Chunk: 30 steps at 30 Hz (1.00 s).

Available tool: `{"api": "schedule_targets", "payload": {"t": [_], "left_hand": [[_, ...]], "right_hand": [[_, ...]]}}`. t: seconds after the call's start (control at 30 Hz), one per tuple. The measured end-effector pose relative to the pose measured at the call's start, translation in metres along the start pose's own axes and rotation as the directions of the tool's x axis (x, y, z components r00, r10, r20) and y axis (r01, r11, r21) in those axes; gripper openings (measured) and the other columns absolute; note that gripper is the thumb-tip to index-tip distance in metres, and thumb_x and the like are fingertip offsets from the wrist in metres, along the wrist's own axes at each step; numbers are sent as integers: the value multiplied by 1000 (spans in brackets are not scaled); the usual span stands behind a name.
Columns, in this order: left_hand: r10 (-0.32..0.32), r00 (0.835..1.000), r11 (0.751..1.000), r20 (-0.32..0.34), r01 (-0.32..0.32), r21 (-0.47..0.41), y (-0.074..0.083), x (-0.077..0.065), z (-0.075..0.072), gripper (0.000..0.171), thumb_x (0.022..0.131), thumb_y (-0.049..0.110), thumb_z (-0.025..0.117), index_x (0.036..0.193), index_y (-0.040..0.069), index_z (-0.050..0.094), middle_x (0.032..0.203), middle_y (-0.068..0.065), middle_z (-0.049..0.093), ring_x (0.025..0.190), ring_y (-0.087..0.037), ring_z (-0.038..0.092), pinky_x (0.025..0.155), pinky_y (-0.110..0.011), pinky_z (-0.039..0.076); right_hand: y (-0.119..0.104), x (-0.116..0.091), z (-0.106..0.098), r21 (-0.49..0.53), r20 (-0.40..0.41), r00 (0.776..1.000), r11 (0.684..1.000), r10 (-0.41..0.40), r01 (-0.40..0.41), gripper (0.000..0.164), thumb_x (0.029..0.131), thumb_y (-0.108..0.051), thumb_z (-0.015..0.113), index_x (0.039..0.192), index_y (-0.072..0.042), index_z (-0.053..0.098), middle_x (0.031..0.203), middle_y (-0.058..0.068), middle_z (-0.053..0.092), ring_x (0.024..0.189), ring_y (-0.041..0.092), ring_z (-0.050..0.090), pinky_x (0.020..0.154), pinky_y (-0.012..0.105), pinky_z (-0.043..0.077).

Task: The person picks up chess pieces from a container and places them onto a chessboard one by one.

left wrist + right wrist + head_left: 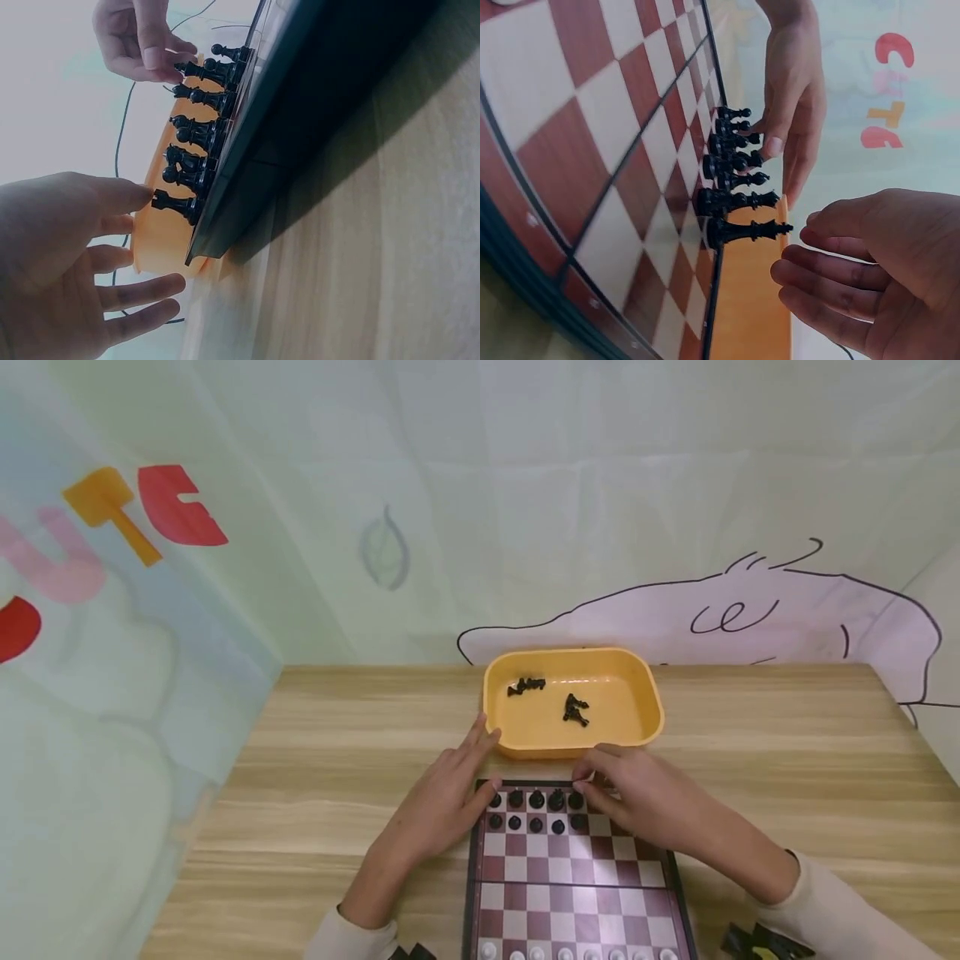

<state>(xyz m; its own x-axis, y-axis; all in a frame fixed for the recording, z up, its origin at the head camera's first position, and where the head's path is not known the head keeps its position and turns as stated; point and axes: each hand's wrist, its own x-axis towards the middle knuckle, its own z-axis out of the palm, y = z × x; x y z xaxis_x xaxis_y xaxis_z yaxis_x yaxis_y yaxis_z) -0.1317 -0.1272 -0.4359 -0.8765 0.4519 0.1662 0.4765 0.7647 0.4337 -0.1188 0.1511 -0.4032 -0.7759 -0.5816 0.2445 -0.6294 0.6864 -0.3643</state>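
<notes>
My left hand (pixel 442 797) lies at the chessboard's far left corner with fingers extended. Its thumb is right at the top of a black rook (pixel 176 204), and the other fingers reach toward the yellow tray. My right hand (pixel 648 789) is at the far edge of the chessboard (pixel 570 897), fingers loosely bent. In the right wrist view its fingertips are just off the top of an upright black king (pixel 750 231), with a small gap between. Beside the king, black pieces stand upright in two rows, including several black pawns (pixel 536 825).
The yellow tray (pixel 506 749) stands just beyond the board, holding several loose black chess pieces (pixel 576 710). White chess pieces (pixel 565 954) line the board's near edge. The wooden table (pixel 330 735) meets a printed cloth backdrop (pixel 420 527).
</notes>
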Motion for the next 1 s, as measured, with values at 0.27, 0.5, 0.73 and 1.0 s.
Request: {"api": "schedule_targets", "payload": {"t": [0.27,0.5,0.73,1.0], "left_hand": [[1,1000,1000,6,-1,1,1,-1,0,64,96,41,49,151,35,16,156,12,1,117,-12,44,92,-32,41],[-1,1000,1000,8,1,-3,-1,-3,0,64,96,42,49,151,35,16,157,10,3,118,-12,43,93,-33,40],[-4,1000,1000,3,4,-5,-1,-4,1,64,96,41,49,151,34,18,158,6,8,117,-12,44,94,-33,40],[-4,1000,1000,10,4,-7,0,-3,0,64,96,40,50,151,34,19,157,9,4,115,-11,44,93,-33,40]], "right_hand": [[3,12,-17,3,-33,999,1000,5,-5,8,88,-20,64,96,-18,64,89,-12,63,75,-2,55,63,16,47],[14,32,-28,7,-48,999,1000,10,-10,6,88,-18,64,94,-17,63,88,-10,62,77,1,55,65,22,49],[31,49,-30,-3,-30,999,999,37,-37,6,89,-18,64,93,-14,64,87,-8,63,78,4,56,64,26,50],[48,70,-25,-42,23,999,998,39,-38,6,87,-12,65,92,-9,66,84,-5,64,76,8,58,66,27,49]]}}
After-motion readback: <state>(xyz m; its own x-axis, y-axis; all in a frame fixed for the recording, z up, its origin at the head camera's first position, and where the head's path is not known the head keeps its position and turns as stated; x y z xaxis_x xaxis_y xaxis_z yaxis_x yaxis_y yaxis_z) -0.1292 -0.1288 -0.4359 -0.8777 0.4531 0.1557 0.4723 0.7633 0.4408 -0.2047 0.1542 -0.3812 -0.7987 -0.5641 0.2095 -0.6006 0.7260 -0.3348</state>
